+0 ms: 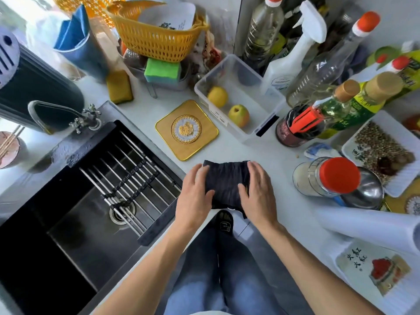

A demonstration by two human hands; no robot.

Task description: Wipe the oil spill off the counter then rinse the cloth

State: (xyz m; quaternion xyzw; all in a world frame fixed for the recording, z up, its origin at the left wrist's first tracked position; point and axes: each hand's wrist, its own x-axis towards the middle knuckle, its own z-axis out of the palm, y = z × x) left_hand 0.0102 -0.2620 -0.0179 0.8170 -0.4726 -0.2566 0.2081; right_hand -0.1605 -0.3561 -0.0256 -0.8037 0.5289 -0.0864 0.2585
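My left hand [196, 192] and right hand [256, 192] lie on the two ends of the dark cloth [227, 183], fingers nearly straight, thumbs on its near side. The cloth rests on the white counter [279, 155] at its front edge, just right of the sink [91, 201], near the yellow mat [186, 129].

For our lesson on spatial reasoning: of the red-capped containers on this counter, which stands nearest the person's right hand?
The red-lidded jar of white grains, just right of the right hand; the other red-capped bottles stand farther back.
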